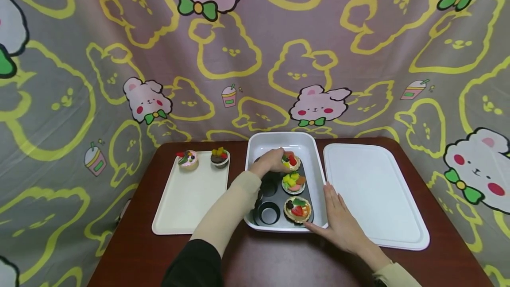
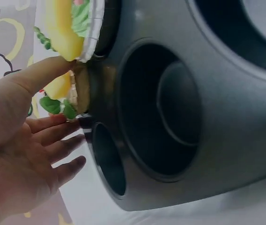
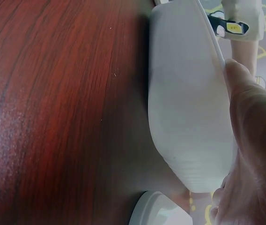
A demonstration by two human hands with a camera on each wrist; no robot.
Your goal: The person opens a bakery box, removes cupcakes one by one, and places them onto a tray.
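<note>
Where the left hand [image 1: 272, 161] dips over the far end of a dark muffin pan [image 1: 280, 199], its thumb and fingers pinch a fruit tart [image 1: 291, 161], the farthest of three in the pan's right column; whether it sits fully down, I cannot tell. Just nearer come a middle tart [image 1: 293, 183] with yellow pieces and a near tart [image 1: 297, 209] with a strawberry and a green leaf. The pan lies inside a deep white tray [image 1: 279, 141]. The right hand [image 1: 343, 224] rests at that tray's near right corner, its fingers straight and close together along the right wall, its thumb apart from them on the near rim.

Left of the deep tray lies a cream tray [image 1: 191, 203], bearing two cupcakes at its far edge: a pink-topped cupcake [image 1: 189, 160] and a brown-topped cupcake [image 1: 219, 158] with yellow pieces. A flat white tray [image 1: 366, 194] lies on the right. All of it stands on a reddish-brown bench [image 1: 275, 260], and behind and to both sides hangs a cloth [image 1: 255, 25] printed with yellow outlines, rabbits in green bows and little drinks.

From the left wrist, the inner walls of three round cups [image 2: 147, 108] beside the tarts come plainly into sight; the left hand hides the farthest of them in the head view. The right wrist view alone gives the deep tray's outer wall and the bench's streaked grain.
</note>
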